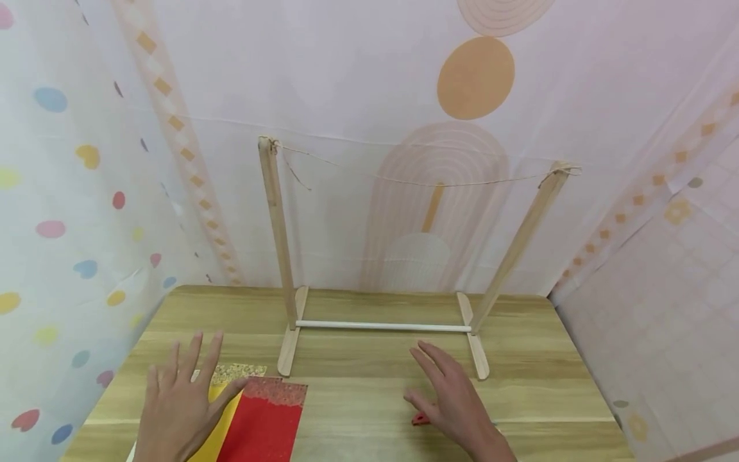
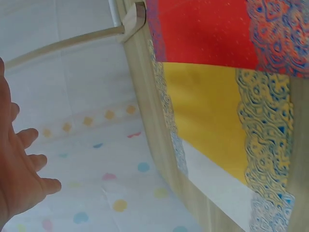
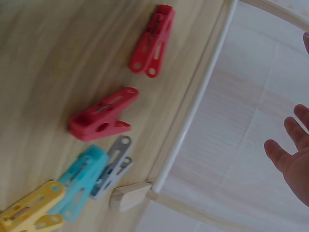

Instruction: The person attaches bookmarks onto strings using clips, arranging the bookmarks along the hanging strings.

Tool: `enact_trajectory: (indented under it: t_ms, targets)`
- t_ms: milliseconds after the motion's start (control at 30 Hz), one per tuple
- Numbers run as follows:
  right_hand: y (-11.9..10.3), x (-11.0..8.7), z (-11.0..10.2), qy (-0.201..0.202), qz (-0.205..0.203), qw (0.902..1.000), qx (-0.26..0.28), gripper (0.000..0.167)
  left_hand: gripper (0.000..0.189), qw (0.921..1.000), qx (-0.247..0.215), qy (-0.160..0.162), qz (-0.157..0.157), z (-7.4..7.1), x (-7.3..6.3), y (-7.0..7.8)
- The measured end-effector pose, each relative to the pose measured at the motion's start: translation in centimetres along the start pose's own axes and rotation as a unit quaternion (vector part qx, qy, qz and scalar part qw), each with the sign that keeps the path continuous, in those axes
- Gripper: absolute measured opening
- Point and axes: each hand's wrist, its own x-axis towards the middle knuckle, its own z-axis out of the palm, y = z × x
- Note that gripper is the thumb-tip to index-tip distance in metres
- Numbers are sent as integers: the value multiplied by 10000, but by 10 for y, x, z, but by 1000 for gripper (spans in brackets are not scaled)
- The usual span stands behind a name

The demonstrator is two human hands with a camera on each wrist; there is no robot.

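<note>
Above the left part of the pale wood-grained table point(image 1: 358, 410), the left hand point(image 1: 181, 407) was spread and released, holding nothing. The right hand point(image 1: 456, 401) was also free, its fingers loosely bent around nothing.

Just right of the left thumb lay a flat red sheet with a lace-patterned border point(image 1: 262, 430); whether it was cloth or paper, I cannot tell. Its long axis ran away from the person, its far end slightly to the right. Under it, more to the left and partly below the left hand, were a similar yellow sheet point(image 2: 200, 108) and a white sheet point(image 2: 217, 183). For all three the left hand was clearly the nearer one.

Beneath the right hand, and slightly to its left, lay two red plastic clothespins point(image 3: 89, 126), with a turquoise clothespin point(image 3: 75, 186), a grey clothespin point(image 3: 107, 170) and a yellow clothespin point(image 3: 43, 195) close by.

Ahead of both hands stood a wooden two-post stand point(image 1: 276, 237) with a white rod point(image 1: 381, 326) low between its feet. Higher than the hands, a thin brown string point(image 1: 404, 181) sagged between the post tops, running crosswise to the red sheet's long axis.
</note>
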Motion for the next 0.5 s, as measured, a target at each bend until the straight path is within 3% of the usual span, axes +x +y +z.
enact_trajectory:
  t_ms: [200,367,500]
  targets:
    - [4,-5,7,-32,-51,9999,-93,80,89,9993,58,-224,-286,-3,-2,-11]
    - [8,-12,14,-291,54,9994,-165,82,92,9988,90,-179,-454,-1,-7,-19]
    - [12,-21,18,-458,-7,9986,-262,81,97,9968,153,-345,-706,4,-16,-22]
